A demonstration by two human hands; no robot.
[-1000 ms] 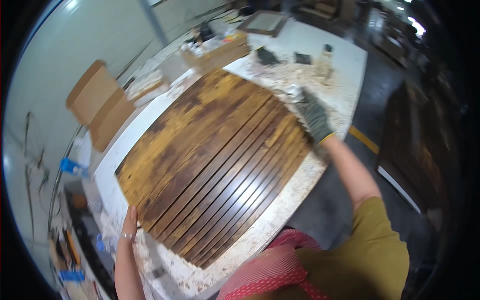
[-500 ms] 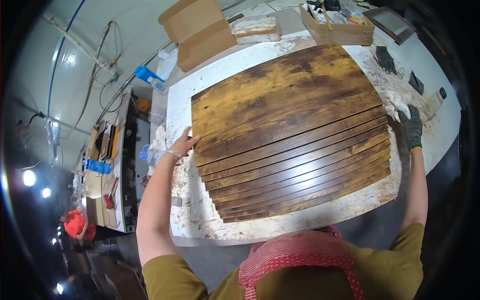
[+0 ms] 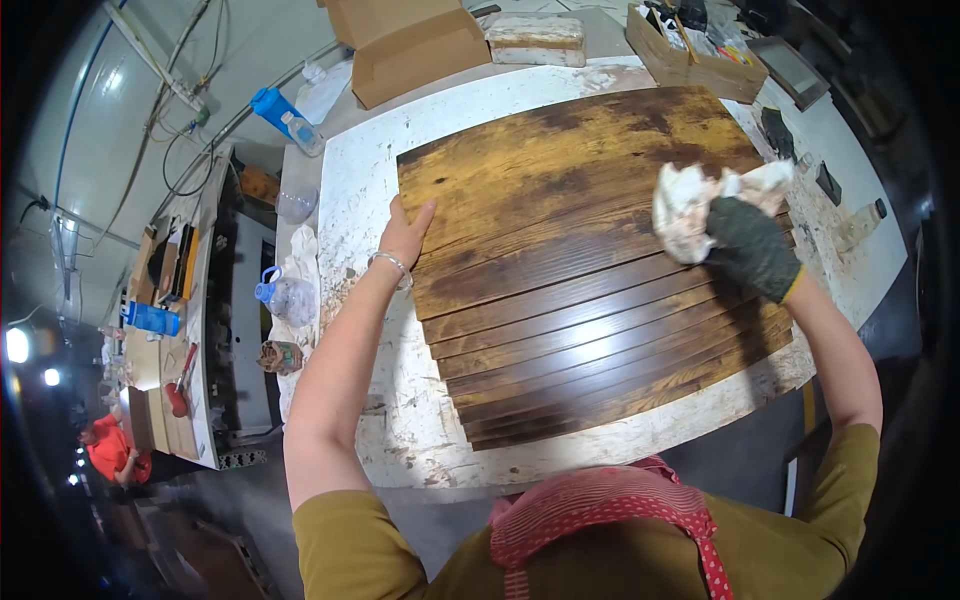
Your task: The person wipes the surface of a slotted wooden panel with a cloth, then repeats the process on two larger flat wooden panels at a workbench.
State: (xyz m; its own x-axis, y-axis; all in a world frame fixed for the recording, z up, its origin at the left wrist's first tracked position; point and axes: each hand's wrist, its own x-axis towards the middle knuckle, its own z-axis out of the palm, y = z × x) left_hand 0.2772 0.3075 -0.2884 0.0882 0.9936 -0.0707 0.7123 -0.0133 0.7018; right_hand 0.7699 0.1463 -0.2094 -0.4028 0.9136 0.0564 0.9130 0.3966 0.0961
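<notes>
A stack of flat wooden boards (image 3: 560,205) lies on the white surface (image 3: 425,462), fanned toward the person so that each lower board shows as a narrow strip with a straight, stepped edge. The top board is broad, its grain mottled in honey yellow and dark brown; the strips beneath have a smooth sheen and catch a pale, glossy patch of light. The surface around them is rough with brown smears, flecks and worn spots.

The right hand (image 3: 752,246), in a dark knitted glove with a yellow cuff edge, has its grip closed on a crumpled white cloth (image 3: 684,212), soft and stained with pinkish brown. The cloth bulges out on both sides of the glove, over the right part of the boards; whether it touches the wood I cannot tell. The bare left hand (image 3: 405,236) rests at the left edge of the stack, its grip wide, thumb and fingers apart; a slim bracelet (image 3: 391,266) circles the wrist.

Beyond the boards stand an open cardboard box (image 3: 425,68) with creased flaps and a scuffed, whitish rectangular block (image 3: 537,42). To the right are a limp dark glove (image 3: 776,132) and a clear bottle (image 3: 857,229) with a black cap.
</notes>
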